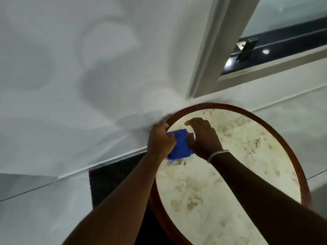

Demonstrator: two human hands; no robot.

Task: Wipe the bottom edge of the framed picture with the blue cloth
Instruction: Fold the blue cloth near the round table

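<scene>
Blue cloth (179,143) — half hidden between both hands.

Bare forearms; a silver beaded bracelet (218,154) on the right wrist.

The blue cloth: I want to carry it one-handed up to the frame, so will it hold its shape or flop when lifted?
Probably floppy: the blue cloth lies bunched and creased on the round table between the left hand and the right hand. It looks thin, so likely light. Loose threads trail from its near edge, so parts may dangle unless it is gathered up.
</scene>
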